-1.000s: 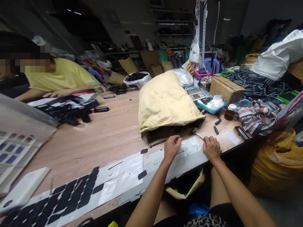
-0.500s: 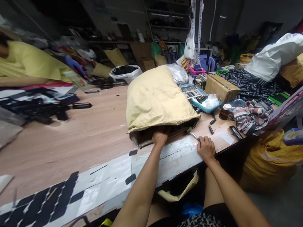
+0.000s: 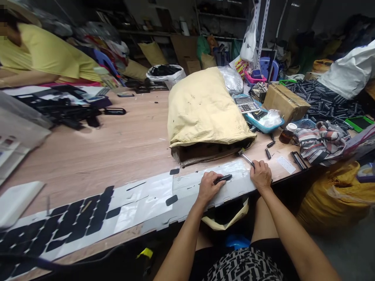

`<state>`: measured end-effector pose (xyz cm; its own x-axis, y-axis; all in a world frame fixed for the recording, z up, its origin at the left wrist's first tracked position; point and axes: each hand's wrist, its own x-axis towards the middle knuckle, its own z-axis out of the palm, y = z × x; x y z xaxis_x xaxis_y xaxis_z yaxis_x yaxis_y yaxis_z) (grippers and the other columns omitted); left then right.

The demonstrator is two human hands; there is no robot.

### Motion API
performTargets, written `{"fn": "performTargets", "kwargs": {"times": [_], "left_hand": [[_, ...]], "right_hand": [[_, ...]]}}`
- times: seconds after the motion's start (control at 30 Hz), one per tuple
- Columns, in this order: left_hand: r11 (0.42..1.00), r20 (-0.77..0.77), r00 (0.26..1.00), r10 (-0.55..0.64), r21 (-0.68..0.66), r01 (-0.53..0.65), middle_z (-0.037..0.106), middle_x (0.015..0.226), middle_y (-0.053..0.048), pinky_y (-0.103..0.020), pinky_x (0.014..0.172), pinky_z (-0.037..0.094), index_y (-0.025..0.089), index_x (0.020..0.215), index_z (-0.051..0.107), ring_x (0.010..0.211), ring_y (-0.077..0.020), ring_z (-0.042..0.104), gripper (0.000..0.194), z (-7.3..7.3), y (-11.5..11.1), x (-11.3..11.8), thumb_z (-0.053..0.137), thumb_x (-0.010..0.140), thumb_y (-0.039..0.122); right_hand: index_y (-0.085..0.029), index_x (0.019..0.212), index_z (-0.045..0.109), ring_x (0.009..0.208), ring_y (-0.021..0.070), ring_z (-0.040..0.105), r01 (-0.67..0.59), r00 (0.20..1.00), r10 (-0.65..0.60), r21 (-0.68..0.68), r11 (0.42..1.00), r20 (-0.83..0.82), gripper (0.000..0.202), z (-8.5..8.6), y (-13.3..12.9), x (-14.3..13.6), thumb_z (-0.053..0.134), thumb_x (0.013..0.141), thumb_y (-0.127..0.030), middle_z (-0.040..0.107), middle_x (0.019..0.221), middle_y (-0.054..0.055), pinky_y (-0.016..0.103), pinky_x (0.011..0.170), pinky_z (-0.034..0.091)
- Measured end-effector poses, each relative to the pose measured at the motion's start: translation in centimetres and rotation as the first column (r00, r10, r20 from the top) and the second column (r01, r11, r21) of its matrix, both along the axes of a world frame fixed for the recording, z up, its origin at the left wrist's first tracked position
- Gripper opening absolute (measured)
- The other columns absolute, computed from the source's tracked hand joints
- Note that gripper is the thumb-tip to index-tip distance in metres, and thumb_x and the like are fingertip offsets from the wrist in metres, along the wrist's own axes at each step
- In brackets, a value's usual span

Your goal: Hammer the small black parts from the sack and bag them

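Observation:
My left hand (image 3: 208,187) is closed on a small black tapered part (image 3: 223,179), low over the white-covered front strip of the table. A hammer (image 3: 247,159) with a metal shaft is in my right hand (image 3: 261,174); its head lies by the mouth of the sack and its grip is hidden in my fingers. Just beyond both hands lies a large pale yellow sack (image 3: 208,107), its dark open mouth facing me. Two similar black parts (image 3: 268,153) rest on the table to the right of the hammer.
At the right are a brown bottle (image 3: 287,133), a striped cloth (image 3: 318,142), a blue tray (image 3: 268,127) with a calculator (image 3: 246,104), and a cardboard box (image 3: 285,102). Flat black pieces (image 3: 73,216) lie front left. A person in yellow (image 3: 55,54) sits far left.
My left hand has come out of the sack's mouth towards me, now with a black part in it. My right hand still holds the hammer. The view has shifted left.

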<state>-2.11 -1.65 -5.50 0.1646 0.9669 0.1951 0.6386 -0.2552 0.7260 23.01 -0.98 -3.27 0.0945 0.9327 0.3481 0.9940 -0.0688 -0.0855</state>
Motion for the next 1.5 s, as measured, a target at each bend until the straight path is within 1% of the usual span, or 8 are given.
{"fn": "performTargets", "kwargs": {"times": [0.23, 0.4, 0.6, 0.83, 1.07, 1.27, 1.4, 1.5], "left_hand": [[0.999, 0.033, 0.999, 0.032, -0.012, -0.032, 0.066, 0.086, -0.004, -0.038, 0.087, 0.047, 0.024, 0.091, 0.075, 0.095, -0.0251, 0.055, 0.013, 0.0, 0.2, 0.0, 0.071, 0.078, 0.027], [0.998, 0.061, 0.996, 0.062, -0.003, -0.062, 0.065, 0.086, -0.004, -0.038, 0.087, 0.047, 0.023, 0.088, 0.075, 0.096, -0.0245, 0.055, 0.013, 0.1, 0.3, 0.0, 0.074, 0.075, 0.022], [0.994, 0.141, 0.986, 0.093, -0.065, -0.085, 0.066, 0.087, -0.002, -0.038, 0.089, 0.048, 0.025, 0.085, 0.076, 0.098, -0.0241, 0.056, 0.015, 0.1, 0.5, 0.1, 0.075, 0.072, 0.018], [0.992, 0.155, 0.982, 0.107, -0.079, -0.096, 0.066, 0.085, -0.002, -0.036, 0.087, 0.047, 0.024, 0.083, 0.076, 0.097, -0.0235, 0.055, 0.015, 0.1, 0.6, 0.3, 0.076, 0.07, 0.017], [0.993, 0.156, 0.981, 0.111, -0.063, -0.103, 0.065, 0.085, -0.002, -0.036, 0.087, 0.047, 0.024, 0.084, 0.075, 0.097, -0.0227, 0.055, 0.015, -0.1, 0.6, 0.4, 0.076, 0.071, 0.016], [0.993, 0.129, 0.986, 0.108, -0.054, -0.102, 0.064, 0.084, -0.002, -0.035, 0.085, 0.047, 0.023, 0.082, 0.075, 0.094, -0.0224, 0.054, 0.013, -0.1, 0.7, 0.4, 0.076, 0.072, 0.017], [0.993, 0.116, 0.988, 0.106, -0.054, -0.101, 0.066, 0.086, -0.002, -0.036, 0.085, 0.047, 0.024, 0.084, 0.076, 0.096, -0.0233, 0.055, 0.013, -0.2, 0.7, 0.4, 0.076, 0.073, 0.019], [0.994, 0.105, 0.989, 0.102, -0.053, -0.097, 0.066, 0.086, -0.002, -0.036, 0.084, 0.047, 0.024, 0.085, 0.076, 0.096, -0.0235, 0.055, 0.012, -0.2, 0.6, 0.4, 0.077, 0.073, 0.02]], "right_hand": [[-0.023, 0.123, 0.066, 0.097, 0.0209, 0.056, -0.069, 0.981, 0.059, -0.045, 0.997, -0.187, 0.03, 1.3, -1.7, -0.1, 0.051, 0.097, -0.028, 0.064, 0.103, 0.007, 0.03, 0.08, 0.041], [-0.026, 0.119, 0.069, 0.095, 0.0177, 0.066, -0.249, 0.844, 0.184, -0.065, 0.966, -0.503, 0.029, 2.6, -6.0, -1.5, 0.053, 0.096, -0.031, 0.071, 0.106, 0.003, 0.028, 0.086, 0.049], [-0.025, 0.116, 0.071, 0.105, 0.0204, 0.068, -0.327, 0.727, 0.258, 0.009, 0.945, -0.636, 0.03, 3.8, -8.3, -2.8, 0.05, 0.097, -0.034, 0.073, 0.111, 0.006, 0.033, 0.094, 0.053], [-0.023, 0.112, 0.073, 0.102, 0.022, 0.069, -0.31, 0.741, 0.218, -0.036, 0.95, -0.635, 0.03, 3.1, -8.9, -2.7, 0.05, 0.095, -0.034, 0.074, 0.107, 0.007, 0.035, 0.092, 0.054], [-0.024, 0.114, 0.072, 0.099, 0.0211, 0.069, -0.346, 0.727, 0.263, -0.008, 0.938, -0.634, 0.03, 4.1, -9.0, -3.7, 0.05, 0.096, -0.034, 0.074, 0.104, 0.006, 0.034, 0.091, 0.054], [-0.023, 0.111, 0.072, 0.1, 0.0209, 0.069, -0.347, 0.736, 0.241, -0.047, 0.937, -0.633, 0.029, 3.1, -9.0, -3.7, 0.051, 0.094, -0.033, 0.074, 0.105, 0.006, 0.033, 0.092, 0.053], [-0.024, 0.115, 0.072, 0.099, 0.0207, 0.067, -0.242, 0.817, 0.187, -0.031, 0.97, -0.546, 0.03, 3.0, -7.0, -2.1, 0.052, 0.095, -0.035, 0.072, 0.106, 0.005, 0.032, 0.088, 0.051], [-0.024, 0.116, 0.072, 0.098, 0.0217, 0.062, -0.14, 0.927, 0.122, -0.024, 0.99, -0.353, 0.031, 2.7, -4.2, -0.5, 0.053, 0.094, -0.033, 0.07, 0.103, 0.006, 0.031, 0.083, 0.046]]}}
